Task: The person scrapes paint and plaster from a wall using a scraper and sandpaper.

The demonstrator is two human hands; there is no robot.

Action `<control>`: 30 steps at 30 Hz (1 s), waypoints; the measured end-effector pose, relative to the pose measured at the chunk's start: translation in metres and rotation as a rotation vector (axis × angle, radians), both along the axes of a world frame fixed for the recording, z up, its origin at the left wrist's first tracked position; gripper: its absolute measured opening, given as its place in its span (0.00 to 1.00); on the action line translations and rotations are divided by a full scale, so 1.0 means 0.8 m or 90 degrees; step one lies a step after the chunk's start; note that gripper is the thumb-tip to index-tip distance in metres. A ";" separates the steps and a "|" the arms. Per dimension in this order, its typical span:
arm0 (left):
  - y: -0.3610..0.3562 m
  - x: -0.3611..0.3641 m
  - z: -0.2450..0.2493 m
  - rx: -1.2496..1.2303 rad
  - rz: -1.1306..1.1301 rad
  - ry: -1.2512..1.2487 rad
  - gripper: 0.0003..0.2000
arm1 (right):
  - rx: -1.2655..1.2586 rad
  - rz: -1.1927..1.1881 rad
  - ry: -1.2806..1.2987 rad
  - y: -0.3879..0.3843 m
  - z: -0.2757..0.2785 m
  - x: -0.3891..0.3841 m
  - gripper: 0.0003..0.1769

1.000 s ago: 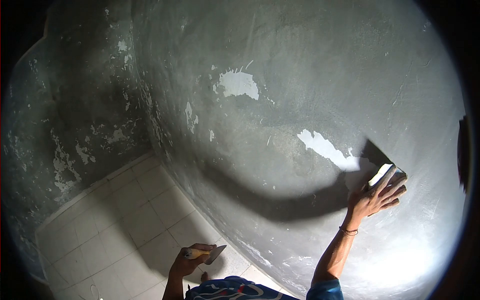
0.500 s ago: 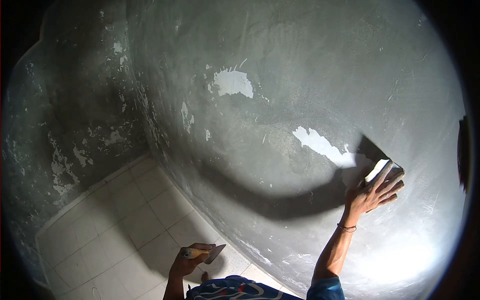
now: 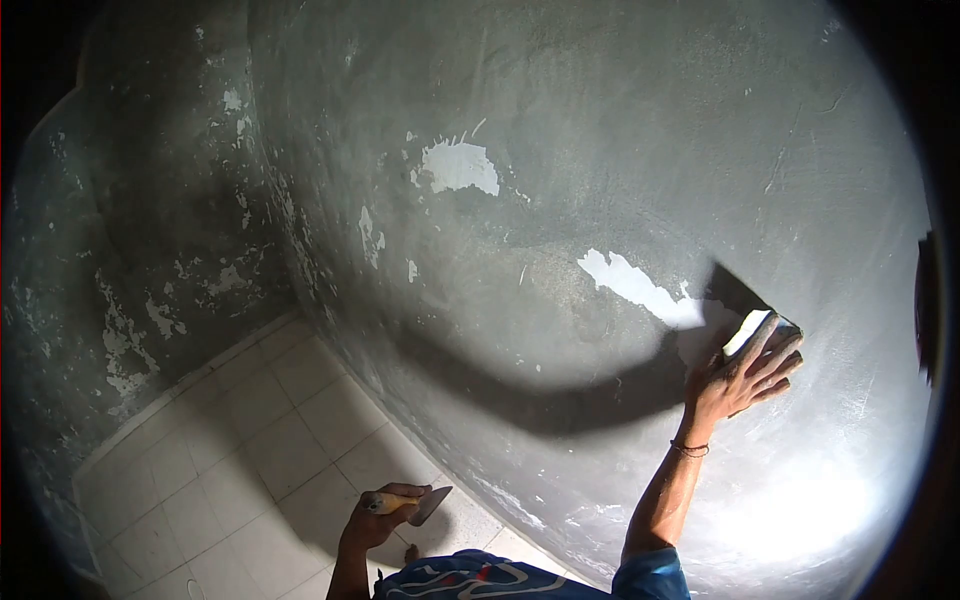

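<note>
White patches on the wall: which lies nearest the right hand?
The long slanted streak ending at the blade under the right hand; the broader patch sits higher, to the left, well apart.

We see a grey wall (image 3: 600, 150) with white patches (image 3: 458, 167), pale square floor tiles (image 3: 250, 440), a blue patterned sleeve (image 3: 650, 578) and a yellow-handled trowel (image 3: 410, 505).

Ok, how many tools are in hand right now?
2. A flat blade pressed to the grey wall under the right hand, beside the white smear; a wooden-handled putty knife gripped in the left hand, low over the tiled floor. No others show.
</note>
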State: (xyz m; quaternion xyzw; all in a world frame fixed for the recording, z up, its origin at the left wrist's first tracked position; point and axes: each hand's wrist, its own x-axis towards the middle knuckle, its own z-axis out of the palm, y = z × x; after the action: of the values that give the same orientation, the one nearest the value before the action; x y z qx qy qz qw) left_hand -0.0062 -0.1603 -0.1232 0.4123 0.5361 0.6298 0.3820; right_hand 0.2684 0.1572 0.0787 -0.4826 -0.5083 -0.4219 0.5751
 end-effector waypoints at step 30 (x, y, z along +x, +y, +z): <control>-0.005 -0.006 0.001 -0.021 -0.009 0.003 0.11 | -0.024 0.023 -0.030 -0.003 -0.012 0.001 0.36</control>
State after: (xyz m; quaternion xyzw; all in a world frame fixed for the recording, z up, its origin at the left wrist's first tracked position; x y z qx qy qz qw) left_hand -0.0110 -0.1641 -0.1222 0.4114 0.5446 0.6170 0.3918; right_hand 0.2690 0.1546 0.0693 -0.4741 -0.5384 -0.4131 0.5609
